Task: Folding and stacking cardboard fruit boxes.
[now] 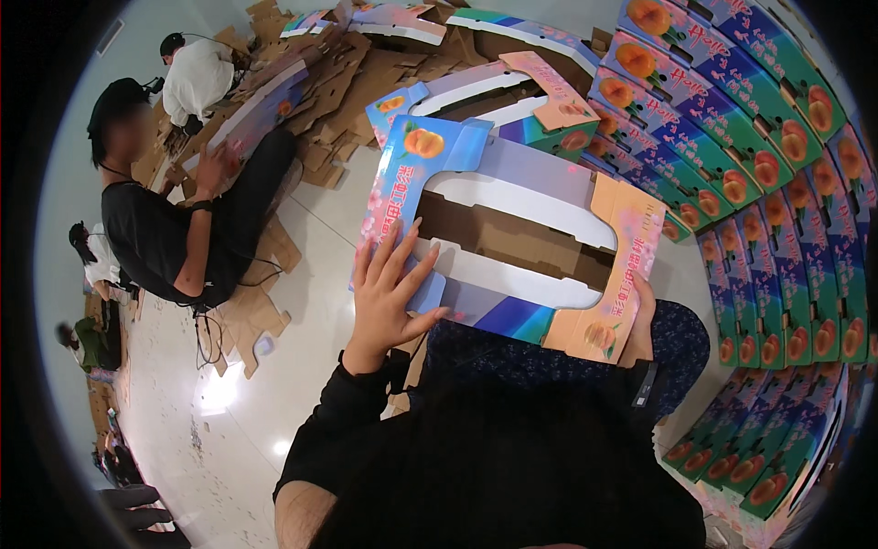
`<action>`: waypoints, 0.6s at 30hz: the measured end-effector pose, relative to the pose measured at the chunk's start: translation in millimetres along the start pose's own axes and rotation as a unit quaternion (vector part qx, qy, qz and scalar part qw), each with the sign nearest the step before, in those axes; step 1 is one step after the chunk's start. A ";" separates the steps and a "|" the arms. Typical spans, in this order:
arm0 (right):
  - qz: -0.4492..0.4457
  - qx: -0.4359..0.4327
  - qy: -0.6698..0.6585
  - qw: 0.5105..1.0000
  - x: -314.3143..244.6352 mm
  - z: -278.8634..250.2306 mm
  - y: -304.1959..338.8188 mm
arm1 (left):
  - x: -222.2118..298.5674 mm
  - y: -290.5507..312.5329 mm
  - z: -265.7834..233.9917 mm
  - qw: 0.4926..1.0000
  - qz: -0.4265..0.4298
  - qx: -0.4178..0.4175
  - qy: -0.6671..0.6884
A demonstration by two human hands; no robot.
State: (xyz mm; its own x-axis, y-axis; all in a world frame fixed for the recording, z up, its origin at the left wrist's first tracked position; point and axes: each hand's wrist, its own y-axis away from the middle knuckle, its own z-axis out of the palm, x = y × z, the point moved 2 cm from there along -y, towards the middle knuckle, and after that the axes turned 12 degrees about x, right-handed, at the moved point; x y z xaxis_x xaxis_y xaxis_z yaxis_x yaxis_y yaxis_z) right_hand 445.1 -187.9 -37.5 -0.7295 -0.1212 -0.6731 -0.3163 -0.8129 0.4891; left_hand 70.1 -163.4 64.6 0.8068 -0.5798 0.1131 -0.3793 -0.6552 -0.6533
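Observation:
A colourful cardboard fruit box (508, 273) with printed peaches lies tilted across my lap. Its top has a long opening edged by white flaps, and the brown inside shows through. My left hand (391, 291) rests with spread fingers on the box's blue left end, fingertips by the opening's edge. At the orange right end, my right hand (643, 318) is closed round the side; most of its fingers are hidden behind the cardboard. Just beyond this box stands another fruit box (558, 96) of the same kind, its top also open in the middle.
Stacked printed boxes (768, 247) rise along my right side. Flattened brown cardboard (338, 110) is heaped ahead on the tiled floor (315, 238). To the left a seated person in black (160, 220) handles a similar box; several other people sit farther off.

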 end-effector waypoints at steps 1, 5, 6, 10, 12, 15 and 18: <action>-0.001 -0.007 0.002 1.000 0.5 -1.8 -0.3 | 0.4 1.2 4.1 1.000 0.001 -0.018 -0.023; -0.048 -0.016 0.004 0.999 1.9 -3.8 -0.1 | -1.5 10.2 12.7 0.997 -0.024 -0.042 -0.059; -0.069 -0.022 0.002 0.997 2.6 -5.6 -1.6 | -0.4 10.4 11.8 0.997 -0.023 -0.042 -0.058; -0.116 -0.019 -0.009 0.993 2.4 -3.1 0.1 | -2.7 -6.0 -0.6 0.993 -0.101 -0.059 -0.009; -0.126 -0.027 -0.002 0.992 3.3 -6.8 -0.7 | -9.7 -27.9 -8.3 0.991 -0.113 -0.078 0.001; -0.138 -0.040 0.018 0.990 -0.6 -7.8 2.1 | -13.4 -72.6 -15.8 0.993 -0.056 -0.086 -0.058; -0.166 -0.066 0.021 0.984 -4.5 3.2 5.7 | -28.7 -106.6 -5.8 0.998 -0.012 -0.046 -0.048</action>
State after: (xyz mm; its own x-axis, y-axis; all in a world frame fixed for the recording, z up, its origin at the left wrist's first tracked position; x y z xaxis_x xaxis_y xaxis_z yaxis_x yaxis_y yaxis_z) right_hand 444.6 -190.1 -29.9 -0.5725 0.1432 -0.8073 -0.4504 -0.8777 0.1637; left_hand 84.7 -79.7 135.4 0.8539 -0.5178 0.0526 -0.3964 -0.7125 -0.5790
